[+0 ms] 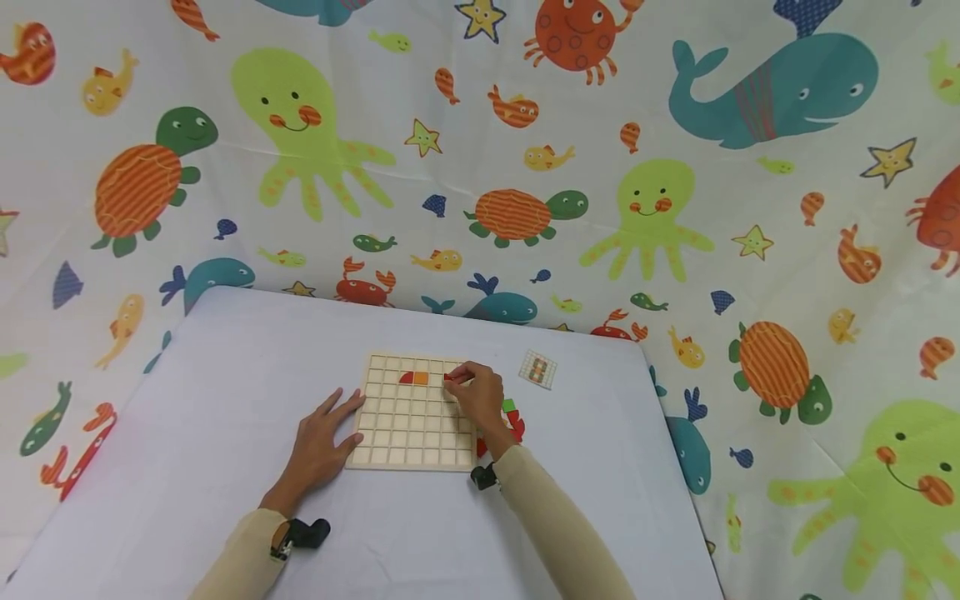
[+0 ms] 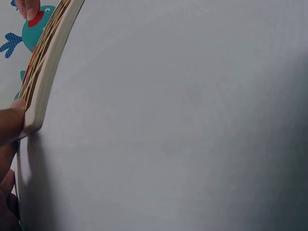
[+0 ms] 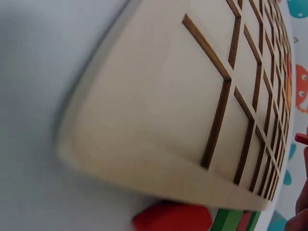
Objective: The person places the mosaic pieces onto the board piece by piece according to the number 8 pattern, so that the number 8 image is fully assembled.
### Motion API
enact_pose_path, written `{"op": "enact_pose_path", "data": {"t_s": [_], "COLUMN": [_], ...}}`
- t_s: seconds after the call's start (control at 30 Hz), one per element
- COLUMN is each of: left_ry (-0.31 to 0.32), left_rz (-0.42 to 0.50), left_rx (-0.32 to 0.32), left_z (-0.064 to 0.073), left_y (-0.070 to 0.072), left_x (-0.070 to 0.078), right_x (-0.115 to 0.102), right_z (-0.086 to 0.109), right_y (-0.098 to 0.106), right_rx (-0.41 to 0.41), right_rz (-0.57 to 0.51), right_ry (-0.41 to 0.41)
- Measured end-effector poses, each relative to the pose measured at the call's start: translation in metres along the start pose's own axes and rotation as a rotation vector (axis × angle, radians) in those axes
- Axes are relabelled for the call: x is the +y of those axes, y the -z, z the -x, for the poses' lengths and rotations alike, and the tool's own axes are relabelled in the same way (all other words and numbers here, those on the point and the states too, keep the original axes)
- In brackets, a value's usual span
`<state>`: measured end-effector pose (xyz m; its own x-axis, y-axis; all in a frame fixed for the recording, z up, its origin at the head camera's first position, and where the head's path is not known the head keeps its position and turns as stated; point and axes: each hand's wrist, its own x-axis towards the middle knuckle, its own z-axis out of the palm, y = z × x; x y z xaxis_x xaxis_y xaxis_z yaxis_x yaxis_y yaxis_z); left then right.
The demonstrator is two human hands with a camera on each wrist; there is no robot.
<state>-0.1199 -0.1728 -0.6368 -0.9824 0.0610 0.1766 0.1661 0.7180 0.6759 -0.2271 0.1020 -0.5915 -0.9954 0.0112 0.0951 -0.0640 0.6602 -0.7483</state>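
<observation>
A wooden grid board (image 1: 412, 456) lies on the table, divided into small square cells. My right hand (image 1: 480, 402) pinches a small red block (image 1: 447, 377) over the board's upper right part; the block also shows at the fingertips in the left wrist view. My left hand (image 1: 318, 444) rests against the board's left edge with its fingers spread. In the left wrist view its thumb (image 2: 12, 120) touches the board's corner. Two pieces sit side by side in the grid's second row: a red rounded block (image 1: 407, 378) and an orange square block (image 1: 422, 378).
A small card with a grid pattern (image 1: 538, 369) lies right of the board. Beside the board's right edge are a green block (image 1: 509, 406) and red blocks (image 1: 517, 427), partly hidden by the right arm. A sea-animal print curtain (image 1: 450, 275) hangs behind the white table (image 1: 277, 350).
</observation>
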Motion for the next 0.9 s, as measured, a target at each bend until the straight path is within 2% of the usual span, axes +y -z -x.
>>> {"op": "enact_pose_path", "data": {"t_s": [0.17,0.27,0.53,0.7,0.9], "left_ry": [0.028,0.031,0.035,0.026,0.023], "left_rz": [0.012,0.009,0.008,-0.007,-0.006], "left_rx": [-0.028,-0.027,-0.014,-0.01,-0.008], "left_z": [0.001,0.001,0.002,0.001,0.0], "left_y": [0.002,0.003,0.004,0.004,0.003], "left_x": [0.002,0.003,0.005,0.004,0.003], "right_x": [-0.007,-0.009,-0.012,-0.01,-0.009], "right_z": [-0.005,-0.007,-0.008,-0.007,-0.009], "right_y": [-0.014,-0.021,-0.029,-0.026,-0.023], "right_rx": [0.005,0.001,-0.046,-0.027,-0.074], "right_rz": [0.089,0.12,0.132,0.118,0.09], "right_ry": [0.044,0.044,0.068,0.023,-0.044]}}
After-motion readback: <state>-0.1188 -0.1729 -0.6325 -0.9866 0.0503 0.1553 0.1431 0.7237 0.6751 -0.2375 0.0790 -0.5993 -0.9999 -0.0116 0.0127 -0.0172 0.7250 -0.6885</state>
